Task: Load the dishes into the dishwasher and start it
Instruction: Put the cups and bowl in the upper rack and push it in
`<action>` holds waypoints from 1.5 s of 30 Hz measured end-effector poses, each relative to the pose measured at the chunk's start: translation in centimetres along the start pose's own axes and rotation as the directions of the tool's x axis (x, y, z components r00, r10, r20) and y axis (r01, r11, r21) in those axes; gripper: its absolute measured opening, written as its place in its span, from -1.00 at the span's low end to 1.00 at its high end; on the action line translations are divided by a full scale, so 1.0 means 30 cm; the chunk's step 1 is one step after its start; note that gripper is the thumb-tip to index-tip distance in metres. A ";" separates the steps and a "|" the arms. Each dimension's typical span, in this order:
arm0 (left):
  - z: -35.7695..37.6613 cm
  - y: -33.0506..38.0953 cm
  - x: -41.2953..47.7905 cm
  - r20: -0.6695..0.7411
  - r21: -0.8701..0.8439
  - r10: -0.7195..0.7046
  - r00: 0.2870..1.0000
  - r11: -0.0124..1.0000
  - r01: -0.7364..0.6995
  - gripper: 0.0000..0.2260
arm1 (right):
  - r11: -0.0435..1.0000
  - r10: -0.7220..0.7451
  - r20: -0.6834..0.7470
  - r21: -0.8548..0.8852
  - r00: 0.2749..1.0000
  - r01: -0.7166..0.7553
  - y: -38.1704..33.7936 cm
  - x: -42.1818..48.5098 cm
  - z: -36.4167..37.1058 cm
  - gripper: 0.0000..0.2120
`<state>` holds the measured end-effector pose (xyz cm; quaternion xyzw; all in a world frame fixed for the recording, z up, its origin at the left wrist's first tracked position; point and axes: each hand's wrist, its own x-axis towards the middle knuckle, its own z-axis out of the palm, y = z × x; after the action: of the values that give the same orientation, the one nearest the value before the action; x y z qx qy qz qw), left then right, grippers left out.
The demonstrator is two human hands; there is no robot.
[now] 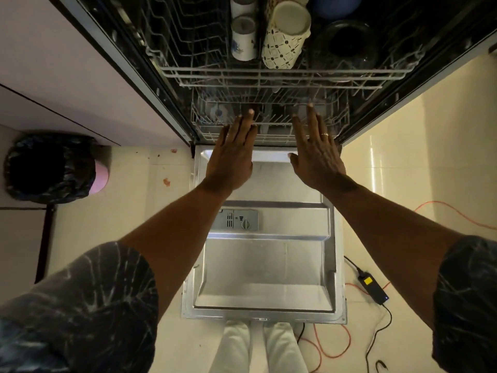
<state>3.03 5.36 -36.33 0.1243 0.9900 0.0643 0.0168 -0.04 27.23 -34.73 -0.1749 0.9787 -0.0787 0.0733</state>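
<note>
Our left hand [231,154] and right hand [317,154] are both flat, fingers straight and close together, holding nothing. The palms face forward and down, and the fingertips reach the front rim of the lower rack [204,122]. Whether they press on the wire or hover just off it, we cannot tell. We judge the step to be sliding this rack into the dishwasher. To do it well, we push with both palms evenly, one to each side of the middle, so the rack runs straight and does not jam. We also go slowly, so nothing inside rattles. The rack sits just ahead of the hands at the mouth of the tub. Its front edge is near the hinge of the open door [269,265], which lies flat below our forearms. Above it the upper rack [269,74] juts toward us, carrying a white cup [243,41], a patterned mug [285,36] and a dark glass bowl [349,44]. It likely needs pushing home too before the door can close and the wash can start.
</note>
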 end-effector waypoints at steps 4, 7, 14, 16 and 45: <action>0.111 -0.029 0.053 0.187 -0.027 0.008 0.982 1.000 -0.003 -0.31 | 0.999 0.037 0.107 0.001 0.994 -0.037 0.037 0.046 0.129 -0.19; 0.174 -0.035 0.124 0.318 -0.053 -0.012 0.948 0.998 0.030 -0.25 | 0.997 0.062 0.156 0.024 0.986 -0.067 0.068 0.119 0.185 -0.17; 0.280 -0.032 0.268 0.362 -0.082 -0.114 0.925 0.985 0.154 -0.19 | 0.990 0.106 0.278 0.060 0.955 -0.128 0.084 0.272 0.293 -0.25; 0.303 -0.038 0.285 0.361 -0.081 -0.128 0.924 0.983 0.167 -0.18 | 0.987 0.102 0.312 0.084 0.945 -0.134 0.072 0.293 0.327 -0.27; 0.325 0.167 -0.187 0.374 -0.183 -0.179 0.910 0.948 0.262 -0.19 | 0.976 0.132 0.247 0.136 0.960 -0.169 -0.074 -0.188 0.416 -0.25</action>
<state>10.15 9.98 -45.25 0.0179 0.9645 0.1522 0.2152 8.07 25.56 -45.87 -0.1015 0.9643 -0.1279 0.2084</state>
